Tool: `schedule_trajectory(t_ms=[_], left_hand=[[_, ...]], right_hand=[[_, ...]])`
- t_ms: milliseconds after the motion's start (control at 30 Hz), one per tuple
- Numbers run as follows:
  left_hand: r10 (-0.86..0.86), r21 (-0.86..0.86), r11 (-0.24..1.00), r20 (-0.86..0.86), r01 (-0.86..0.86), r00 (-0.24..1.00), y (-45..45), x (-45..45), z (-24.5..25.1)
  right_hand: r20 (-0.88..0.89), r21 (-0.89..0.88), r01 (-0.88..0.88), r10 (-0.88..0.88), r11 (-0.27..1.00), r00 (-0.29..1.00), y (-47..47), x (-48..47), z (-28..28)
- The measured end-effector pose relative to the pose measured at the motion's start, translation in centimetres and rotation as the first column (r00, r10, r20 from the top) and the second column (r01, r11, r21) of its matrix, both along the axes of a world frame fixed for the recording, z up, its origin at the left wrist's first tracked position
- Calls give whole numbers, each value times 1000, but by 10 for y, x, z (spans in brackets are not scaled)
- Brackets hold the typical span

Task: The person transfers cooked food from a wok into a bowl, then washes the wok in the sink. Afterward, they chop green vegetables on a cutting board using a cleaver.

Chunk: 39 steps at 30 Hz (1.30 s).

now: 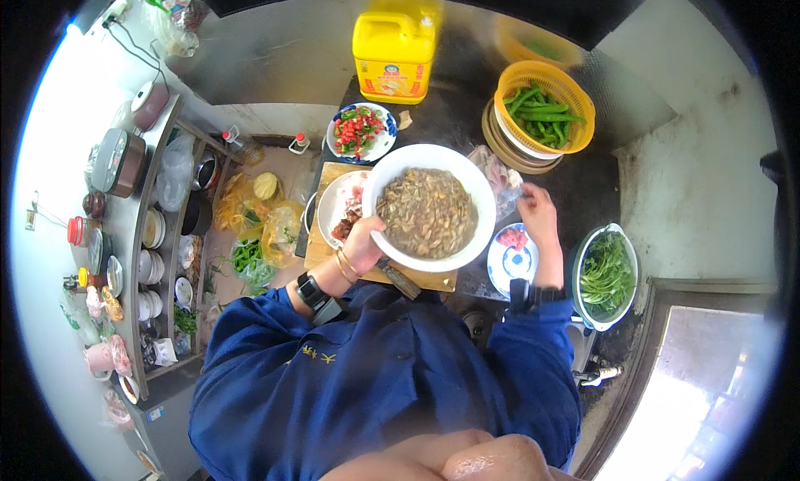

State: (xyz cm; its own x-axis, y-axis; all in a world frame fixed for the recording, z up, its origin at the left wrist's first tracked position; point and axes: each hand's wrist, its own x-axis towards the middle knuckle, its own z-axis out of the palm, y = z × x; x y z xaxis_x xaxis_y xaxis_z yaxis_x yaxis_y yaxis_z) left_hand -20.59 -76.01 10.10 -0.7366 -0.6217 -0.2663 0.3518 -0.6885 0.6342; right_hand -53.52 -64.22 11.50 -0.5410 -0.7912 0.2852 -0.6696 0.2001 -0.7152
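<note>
My left hand [362, 243] grips the left rim of a large white bowl [482, 231]. Small brownish chopped pieces [428, 212] in murky liquid fill much of it. The bowl overlaps a wooden cutting board [328, 176] and a white plate [331, 212] of sliced meat. A knife handle [400, 279] sticks out below the bowl. To the right, my right hand [539, 209] has curled, slightly blurred fingers at a crumpled clear plastic bag [506, 203] by a cloth [490, 168]; whether they pinch it is unclear. Beneath that wrist sits a blue-and-white plate [517, 265] with a little minced meat [512, 238].
Chopped red and green peppers fill a plate [390, 146] behind the board. A yellow jug [394, 59] stands at the back. Green peppers lie in a yellow basket [584, 103], leafy greens in a basin [632, 281] at right. Shelves [153, 162] hold dishes; vegetable bags [281, 231] rest on the floor.
</note>
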Motion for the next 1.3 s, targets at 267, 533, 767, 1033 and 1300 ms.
schedule_trajectory(t_ms=[267,533,767,1033,1300], left_hand=[[48,136,990,-108,-33,993,11,101,-9],[389,57,921,-115,-385,914,65,216,-33],[741,14,672,10,-741,672,113,246,-72],[976,59,179,117,-982,185,135,175,-154],[928,-8,-358,111,-934,-357,129,127,-135]], right_hand=[[-36,46,-110,112,993,993,40,119,6],[252,83,-549,516,832,819,14,223,2],[556,250,-941,762,227,331,-35,248,-31],[541,500,-636,786,-587,-301,-169,236,-198],[32,648,-364,501,-669,-865,-295,350,-247]])
